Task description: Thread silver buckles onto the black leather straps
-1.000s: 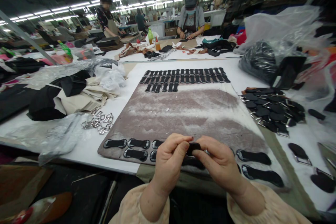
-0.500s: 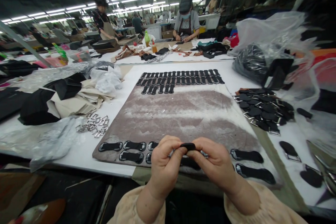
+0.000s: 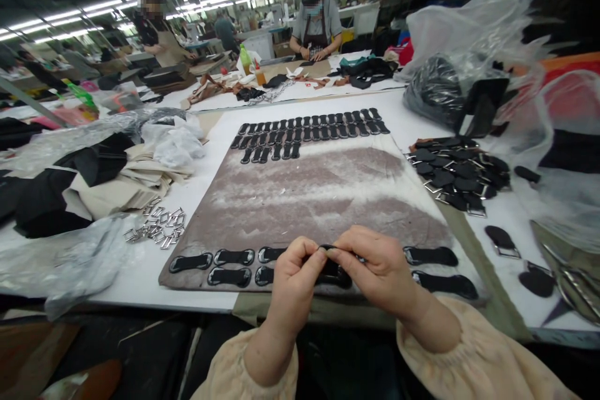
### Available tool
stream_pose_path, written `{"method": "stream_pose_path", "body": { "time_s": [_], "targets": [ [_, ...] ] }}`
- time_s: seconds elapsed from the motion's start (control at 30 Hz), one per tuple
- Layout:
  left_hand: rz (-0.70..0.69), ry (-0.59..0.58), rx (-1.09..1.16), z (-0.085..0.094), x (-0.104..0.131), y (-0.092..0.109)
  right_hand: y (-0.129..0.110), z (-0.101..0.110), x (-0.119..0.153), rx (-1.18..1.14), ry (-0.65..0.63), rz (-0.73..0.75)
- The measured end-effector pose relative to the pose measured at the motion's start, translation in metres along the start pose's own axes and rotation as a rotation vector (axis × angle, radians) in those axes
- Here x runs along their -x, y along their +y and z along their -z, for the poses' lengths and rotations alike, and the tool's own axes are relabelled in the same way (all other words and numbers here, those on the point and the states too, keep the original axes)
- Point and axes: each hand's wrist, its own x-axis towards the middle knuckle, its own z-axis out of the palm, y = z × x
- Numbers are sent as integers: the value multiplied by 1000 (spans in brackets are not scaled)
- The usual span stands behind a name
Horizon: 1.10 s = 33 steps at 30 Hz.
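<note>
My left hand (image 3: 296, 278) and my right hand (image 3: 375, 265) meet over the front edge of a brown board (image 3: 262, 200). Fingertips of both pinch one small black piece (image 3: 327, 247), mostly covered by the fingers. Black strips with rounded, shiny ends lie along the board's near edge, among them one at the left (image 3: 190, 262) and one at the right (image 3: 431, 255). Rows of similar strips (image 3: 309, 128) cover the board's far side.
Metal rings (image 3: 159, 225) lie left of the board. Black tabs with metal rings (image 3: 459, 172) are heaped at the right, near scissors (image 3: 574, 281) and a clear plastic bag (image 3: 469, 31). Black and cream fabric (image 3: 112, 181) is piled left. A person (image 3: 316, 19) works across the table.
The view has shifted, so the table items sit further left and slightly higher. My fingertips have drawn closer together, and less of the black piece shows between them.
</note>
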Motion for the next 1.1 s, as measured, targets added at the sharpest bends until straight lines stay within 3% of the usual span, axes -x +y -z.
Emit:
{"method": "stream_pose_path", "body": {
  "time_s": [0.13, 0.23, 0.57, 0.77, 0.97, 1.1],
  "targets": [
    [120, -26, 72, -5, -1, 0, 9, -3, 2, -103, 86, -215],
    [151, -114, 59, -6, -2, 4, 13, -3, 1, -165, 122, -311],
    [209, -74, 31, -11, -1, 6, 10, -4, 4, -143, 80, -305],
    [104, -13, -131, -7, 3, 1, 13, -2, 6, -72, -4, -265],
    [-216, -9, -513, -2, 5, 11, 20, 14, 5, -90, -104, -161],
    [-352, -64, -626, -1, 6, 14, 18, 16, 5, -44, -136, -16]
  ]
}}
